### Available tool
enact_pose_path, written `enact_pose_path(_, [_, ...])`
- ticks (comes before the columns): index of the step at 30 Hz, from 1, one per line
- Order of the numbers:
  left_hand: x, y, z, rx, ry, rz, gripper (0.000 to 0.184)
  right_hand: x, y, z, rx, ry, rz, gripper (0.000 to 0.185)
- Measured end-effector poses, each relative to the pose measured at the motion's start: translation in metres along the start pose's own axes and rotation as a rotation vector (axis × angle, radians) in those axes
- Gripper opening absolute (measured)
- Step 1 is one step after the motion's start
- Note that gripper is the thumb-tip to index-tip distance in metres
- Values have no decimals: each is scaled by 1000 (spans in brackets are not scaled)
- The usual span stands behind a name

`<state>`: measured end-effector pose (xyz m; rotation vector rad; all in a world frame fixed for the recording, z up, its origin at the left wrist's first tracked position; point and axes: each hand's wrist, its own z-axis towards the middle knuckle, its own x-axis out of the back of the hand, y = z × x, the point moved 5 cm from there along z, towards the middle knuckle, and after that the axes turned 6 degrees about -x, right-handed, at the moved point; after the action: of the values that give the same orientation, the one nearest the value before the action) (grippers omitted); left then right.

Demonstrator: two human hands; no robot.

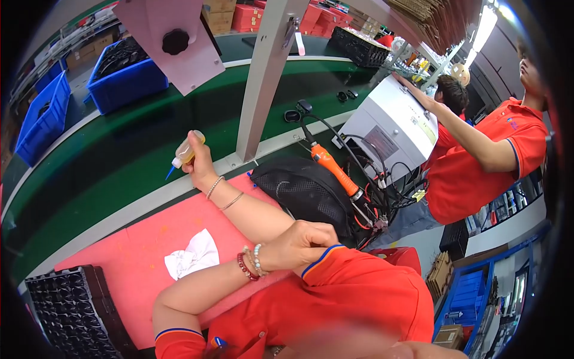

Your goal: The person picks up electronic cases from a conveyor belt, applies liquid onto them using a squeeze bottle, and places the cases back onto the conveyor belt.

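Note:
My right hand (200, 157) is wrapped around a small clear squeeze bottle (186, 149) of yellowish liquid. Its white cap and thin blue nozzle (171, 172) tilt down over the green conveyor belt (131, 146). Across my body, my left hand (302, 242) has its fingers curled at the blue-edged cuff of my right red sleeve (347, 269), gripping the cloth. Below my right forearm, a crumpled white cloth (194, 256) lies on the pink mat (140, 263).
A black tray (72, 311) sits at the mat's left end. An orange electric screwdriver (335, 169) and a black mesh bag (299, 194) lie right of the metal post (263, 84). Blue bins (128, 84) stand beyond the belt. A co-worker (478, 167) touches a white box (388, 122).

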<state>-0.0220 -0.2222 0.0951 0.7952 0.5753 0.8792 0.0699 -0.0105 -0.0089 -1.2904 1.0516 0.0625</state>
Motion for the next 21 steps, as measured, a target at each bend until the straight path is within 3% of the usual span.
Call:
enact_pose_path(3, [-18,17,-2,24,37,-84,14,2,1,0,23,-4,-26,43])
enact_pose_path(5, [-27,26,1,-101,-27,-44,14,2,1,1,20,11,-24,43])
enact_pose_path(8, [-34,46,3,-385,-100,255,12,3,2,0,39,0,-32,43])
enact_pose_path(11, [-35,37,1,-383,-140,518,8,3,1,1,38,43,-30,42])
enact_pose_path(15, [-15,1,3,-263,-217,529,10,5,1,1,54,59,-36,42])
enact_pose_path(17, [2,-20,-1,-76,-196,756,16,7,1,-2,72,75,-43,42])
enact_pose_path(18, [3,-22,-2,48,-291,765,25,6,0,-2,76,88,-40,43])
enact_pose_path(21, [-6,-2,-3,-108,-231,731,26,6,0,0,92,111,-38,42])
